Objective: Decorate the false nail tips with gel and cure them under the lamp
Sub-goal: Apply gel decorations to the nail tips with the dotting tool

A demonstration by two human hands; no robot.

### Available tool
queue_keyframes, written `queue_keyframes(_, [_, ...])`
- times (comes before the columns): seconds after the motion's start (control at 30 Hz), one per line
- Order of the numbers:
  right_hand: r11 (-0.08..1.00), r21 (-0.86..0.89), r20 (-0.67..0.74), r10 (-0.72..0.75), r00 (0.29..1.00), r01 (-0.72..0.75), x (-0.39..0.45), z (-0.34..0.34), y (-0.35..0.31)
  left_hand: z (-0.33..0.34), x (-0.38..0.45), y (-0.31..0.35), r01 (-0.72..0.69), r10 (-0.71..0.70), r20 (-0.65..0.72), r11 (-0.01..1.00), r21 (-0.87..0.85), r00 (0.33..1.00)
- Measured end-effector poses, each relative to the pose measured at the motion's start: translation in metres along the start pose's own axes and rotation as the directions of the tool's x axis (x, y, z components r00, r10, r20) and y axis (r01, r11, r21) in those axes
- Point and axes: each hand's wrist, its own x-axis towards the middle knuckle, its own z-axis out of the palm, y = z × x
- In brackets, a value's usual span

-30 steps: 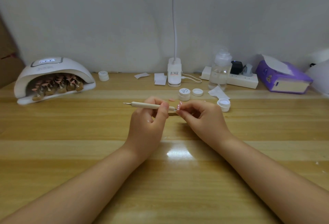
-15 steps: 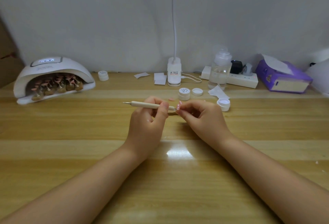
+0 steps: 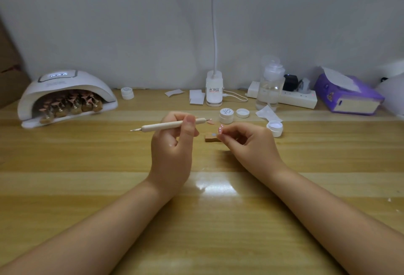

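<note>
Already, many nail tips sit under the lamp at the left. The right hand pinches one dotted nail tip mid-frame; the left hand grips the dotting tool. This tip likely needs curing next.

The lamp stands far left on the table, jars centre, tissue box far right.

both bare forearms are reaching forward, converging toward the middle. the left hand is curling into a loose fist, thumb and forefinger pinching up top. the right hand is sitting just apart, fingertips pinching together, pointing left.
</note>
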Motion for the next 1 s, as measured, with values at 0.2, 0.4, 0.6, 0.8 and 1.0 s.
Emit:
queue_keyframes(0.2, [1.0,0.013,-0.021,-0.006,1.0,0.007,0.0,0.0,-0.001,0.0,0.001,-0.001,-0.006,0.006,-0.004,1.0,-0.004,1.0])
queue_keyframes(0.4, [0.999,0.022,-0.013,0.039,0.999,-0.038,0.0,0.0,-0.002,-0.001,0.002,-0.005,0.005,-0.005,0.0,1.0,0.008,1.0])
queue_keyframes(0.6, [0.987,0.097,-0.035,0.128,0.991,-0.125,0.004,-0.002,-0.006,0.0,0.002,-0.007,0.018,-0.018,-0.002,1.0,0.011,1.0])
queue_keyframes(0.8, [0.982,0.138,-0.137,0.152,0.979,-0.133,0.009,-0.003,-0.018,-0.001,0.003,-0.008,0.033,-0.033,-0.005,0.999,0.015,0.999])
queue_keyframes(1.0, [0.967,0.094,-0.139,0.248,0.959,-0.237,0.021,-0.019,-0.024,-0.001,0.009,-0.013,0.16,-0.165,-0.103,0.986,-0.05,0.981])
